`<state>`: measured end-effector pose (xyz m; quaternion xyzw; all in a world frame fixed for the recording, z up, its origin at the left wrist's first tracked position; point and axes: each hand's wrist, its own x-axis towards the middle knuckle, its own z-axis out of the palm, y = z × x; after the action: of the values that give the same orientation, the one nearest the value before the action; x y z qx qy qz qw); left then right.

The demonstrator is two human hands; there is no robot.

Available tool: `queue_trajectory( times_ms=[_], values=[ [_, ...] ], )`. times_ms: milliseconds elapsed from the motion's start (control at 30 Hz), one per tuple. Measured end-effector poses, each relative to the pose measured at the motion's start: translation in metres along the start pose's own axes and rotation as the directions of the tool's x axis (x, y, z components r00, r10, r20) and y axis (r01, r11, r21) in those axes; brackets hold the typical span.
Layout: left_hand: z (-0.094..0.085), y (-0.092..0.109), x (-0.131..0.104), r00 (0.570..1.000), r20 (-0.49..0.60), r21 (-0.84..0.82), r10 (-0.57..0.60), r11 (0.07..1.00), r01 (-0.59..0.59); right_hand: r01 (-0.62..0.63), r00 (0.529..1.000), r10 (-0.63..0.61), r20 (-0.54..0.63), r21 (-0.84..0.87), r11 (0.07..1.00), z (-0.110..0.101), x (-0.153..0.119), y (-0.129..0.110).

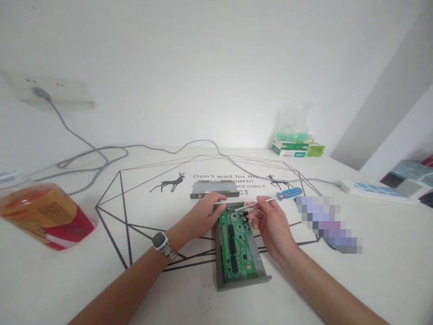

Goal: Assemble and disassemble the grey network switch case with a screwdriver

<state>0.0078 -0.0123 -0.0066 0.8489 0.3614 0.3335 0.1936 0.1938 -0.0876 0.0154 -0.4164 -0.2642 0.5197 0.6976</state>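
A green circuit board [238,253] lies in an open grey metal case [244,284] in front of me. My left hand [202,215] is closed on the case's far left corner, its thumb and fingers bent over the edge. Between the thumb and fingers of my right hand [272,225] is a screwdriver [289,194], gripped by its metal shaft. The blue handle points away to the right, and the tip sits over the far end of the board. Whether the tip touches a screw is too small to tell. Behind the case lies a flat grey metal cover [214,188].
A red and yellow plastic container [50,212] stands at the left. A blurred-out object [328,225] lies to the right, near a white power strip [379,192]. A grey cable [189,143] loops along the back. Green and white boxes [291,148] stand at the wall.
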Motion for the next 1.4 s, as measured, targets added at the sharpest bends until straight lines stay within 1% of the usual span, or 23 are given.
queue_trajectory(
  times_ms=[67, 133, 233, 333, 367, 433, 467, 533, 600, 667, 733, 833, 967, 1067, 1167, 1300, 1400],
  values=[
    [0.008, 0.005, -0.001, 0.999, 0.034, -0.020, -0.005, 1.000, 0.005, 0.029, 0.999, -0.029, 0.023, -0.020, 0.999, 0.000, -0.001, 0.001],
    [0.009, 0.007, -0.001, 0.998, 0.055, -0.013, -0.015, 1.000, 0.016, 0.063, 0.997, -0.060, 0.056, -0.055, 0.997, -0.001, -0.001, 0.002],
    [0.000, 0.007, 0.000, 0.995, 0.077, 0.031, -0.064, 0.998, 0.062, 0.147, 0.984, -0.129, 0.123, -0.152, 0.977, -0.001, 0.002, 0.001],
    [-0.012, 0.008, 0.001, 0.988, 0.113, 0.128, -0.109, 0.987, 0.095, 0.258, 0.954, -0.202, 0.220, -0.266, 0.929, 0.003, 0.009, -0.003],
    [-0.014, 0.008, 0.001, 0.987, 0.112, 0.154, -0.113, 0.984, 0.095, 0.293, 0.942, -0.221, 0.254, -0.296, 0.909, 0.006, 0.012, -0.006],
    [-0.014, 0.009, 0.001, 0.994, 0.074, 0.158, -0.082, 0.985, 0.069, 0.355, 0.914, -0.246, 0.322, -0.346, 0.868, 0.014, 0.021, -0.013],
    [-0.013, 0.010, 0.001, 0.998, 0.043, 0.132, -0.053, 0.990, 0.047, 0.384, 0.899, -0.251, 0.359, -0.370, 0.846, 0.019, 0.025, -0.018],
    [-0.007, 0.011, 0.000, 1.000, -0.027, 0.043, 0.005, 0.999, -0.004, 0.421, 0.869, -0.214, 0.445, -0.442, 0.792, 0.030, 0.035, -0.027],
    [-0.001, 0.012, 0.000, 0.997, -0.075, -0.060, 0.017, 0.998, -0.022, 0.465, 0.838, -0.173, 0.517, -0.513, 0.722, 0.040, 0.044, -0.035],
    [0.005, 0.014, 0.001, 0.996, -0.084, -0.142, 0.004, 0.990, -0.016, 0.535, 0.802, -0.183, 0.568, -0.550, 0.641, 0.047, 0.050, -0.040],
    [0.009, 0.015, 0.003, 0.997, -0.081, -0.191, -0.012, 0.982, -0.004, 0.600, 0.766, -0.212, 0.607, -0.556, 0.575, 0.049, 0.053, -0.042],
    [0.015, 0.016, 0.006, 0.994, -0.105, -0.191, -0.016, 0.982, -0.004, 0.650, 0.735, -0.246, 0.632, -0.554, 0.520, 0.044, 0.053, -0.037],
    [0.021, 0.013, 0.010, 0.992, -0.119, -0.116, 0.047, 0.991, -0.061, 0.663, 0.731, -0.265, 0.629, -0.564, 0.492, 0.031, 0.050, -0.028],
    [0.023, 0.012, 0.011, 0.995, -0.101, -0.079, 0.009, 0.997, -0.017, 0.666, 0.734, -0.306, 0.607, -0.555, 0.497, 0.025, 0.049, -0.023],
    [0.023, 0.011, 0.012, 0.997, -0.066, -0.077, -0.040, 0.996, 0.035, 0.660, 0.741, -0.323, 0.589, -0.549, 0.513, 0.024, 0.049, -0.020],
    [0.022, 0.011, 0.012, 0.998, -0.056, -0.061, -0.043, 0.997, 0.040, 0.655, 0.744, -0.307, 0.593, -0.556, 0.511, 0.024, 0.050, -0.017],
    [0.022, 0.011, 0.012, 0.997, -0.054, -0.051, -0.056, 0.997, 0.053, 0.648, 0.747, -0.303, 0.592, -0.546, 0.532, 0.024, 0.050, -0.016]
  ],
)
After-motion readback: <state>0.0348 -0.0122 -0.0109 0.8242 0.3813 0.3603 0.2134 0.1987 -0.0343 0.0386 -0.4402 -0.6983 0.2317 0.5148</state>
